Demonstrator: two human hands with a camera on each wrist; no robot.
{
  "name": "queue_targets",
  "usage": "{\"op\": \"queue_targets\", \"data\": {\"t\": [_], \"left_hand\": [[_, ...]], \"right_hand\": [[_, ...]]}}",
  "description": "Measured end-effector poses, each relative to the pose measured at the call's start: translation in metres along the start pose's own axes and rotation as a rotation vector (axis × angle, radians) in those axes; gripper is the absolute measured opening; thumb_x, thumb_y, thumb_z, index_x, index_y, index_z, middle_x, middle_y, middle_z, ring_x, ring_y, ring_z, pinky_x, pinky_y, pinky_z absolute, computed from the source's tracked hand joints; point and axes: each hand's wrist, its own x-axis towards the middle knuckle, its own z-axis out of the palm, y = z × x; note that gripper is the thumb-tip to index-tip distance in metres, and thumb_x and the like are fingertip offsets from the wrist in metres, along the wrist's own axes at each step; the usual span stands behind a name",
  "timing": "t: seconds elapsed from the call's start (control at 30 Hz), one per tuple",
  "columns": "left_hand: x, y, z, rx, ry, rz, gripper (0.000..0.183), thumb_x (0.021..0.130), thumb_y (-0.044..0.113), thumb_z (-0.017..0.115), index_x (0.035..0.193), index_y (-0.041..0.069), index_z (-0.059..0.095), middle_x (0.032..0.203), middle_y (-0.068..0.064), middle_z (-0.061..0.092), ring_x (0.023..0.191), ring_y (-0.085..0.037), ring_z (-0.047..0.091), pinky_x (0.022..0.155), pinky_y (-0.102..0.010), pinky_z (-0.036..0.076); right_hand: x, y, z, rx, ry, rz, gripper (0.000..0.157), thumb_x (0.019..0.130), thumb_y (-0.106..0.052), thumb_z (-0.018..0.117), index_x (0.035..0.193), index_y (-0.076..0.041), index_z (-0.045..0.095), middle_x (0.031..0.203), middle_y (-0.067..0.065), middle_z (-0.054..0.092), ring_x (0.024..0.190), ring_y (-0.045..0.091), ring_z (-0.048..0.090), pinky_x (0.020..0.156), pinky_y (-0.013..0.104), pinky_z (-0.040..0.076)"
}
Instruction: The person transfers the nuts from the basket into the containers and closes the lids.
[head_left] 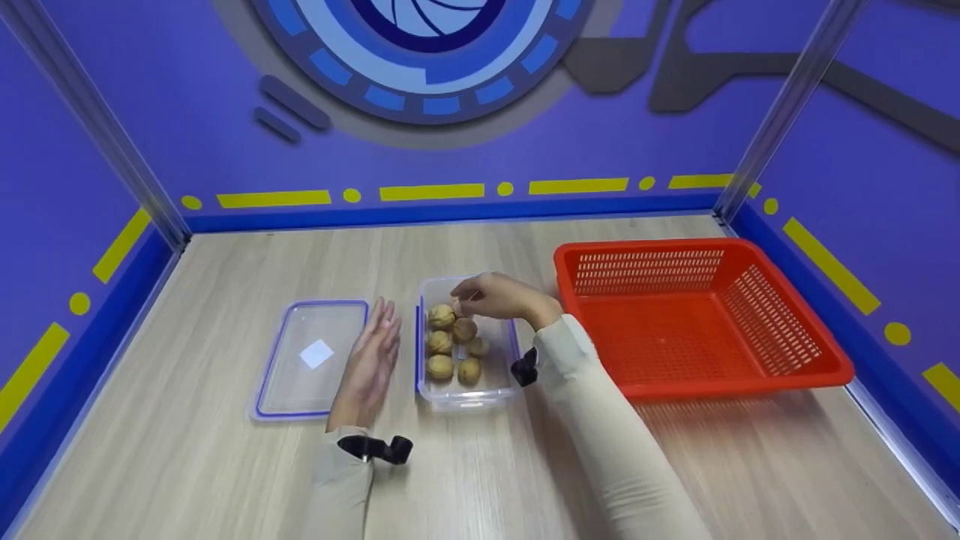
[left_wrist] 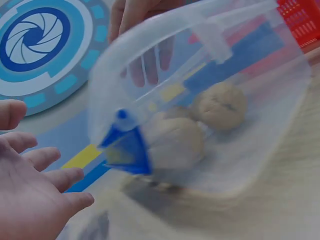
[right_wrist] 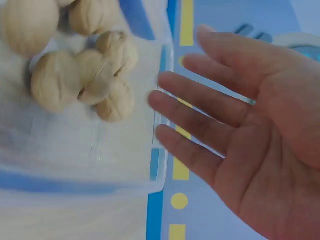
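Fingers of the right hand (head_left: 499, 296), spread apart, hover over walnuts (head_left: 453, 346) in the clear box (head_left: 465, 396).

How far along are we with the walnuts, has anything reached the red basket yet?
Done: the clear blue-rimmed lid lies off beside the clear plastic box.

In hand: the right hand reaches over the walnuts; whether it pinches one is unclear. The left hand rests open.

Left: the red plastic basket looks empty; all the walnuts remain in the box.

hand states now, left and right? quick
Left hand: open, fingers straight, beside the clear container, holding nothing.
Right hand: over the container, fingers curled at a walnut; grip cannot be told.
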Motion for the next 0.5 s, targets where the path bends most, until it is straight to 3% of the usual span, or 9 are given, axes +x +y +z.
{"op": "queue_targets", "data": {"t": [0.27,0.37,0.5], "left_hand": [[-0.008,0.041,-0.031,0.183,0.029,0.068,0.056,0.106,0.026,0.028,0.155,0.015,0.006,0.163,-0.007,0.004,0.149,-0.031,0.008,0.124,-0.041,0.002],[-0.012,0.055,-0.045,0.250,0.056,0.055,0.057,0.105,0.031,0.028,0.155,0.017,0.005,0.163,-0.004,0.005,0.150,-0.028,0.007,0.124,-0.039,0.002],[-0.019,0.072,-0.061,0.317,0.078,0.036,0.058,0.105,0.035,0.025,0.155,0.019,0.001,0.163,0.000,0.001,0.151,-0.022,0.002,0.124,-0.036,-0.001]], "right_hand": [[0.000,-0.006,0.014,0.282,0.261,-0.007,0.050,0.099,-0.034,0.051,0.142,-0.008,0.047,0.143,0.013,0.052,0.127,0.027,0.054,0.107,0.041,0.045],[0.002,-0.011,0.023,0.436,0.350,0.021,0.054,0.100,-0.039,0.048,0.145,-0.010,0.042,0.145,0.012,0.049,0.131,0.026,0.050,0.110,0.041,0.042],[0.007,-0.022,0.034,0.731,0.436,0.050,0.058,0.101,-0.040,0.043,0.148,-0.008,0.035,0.150,0.015,0.042,0.136,0.028,0.043,0.114,0.041,0.037]]}}
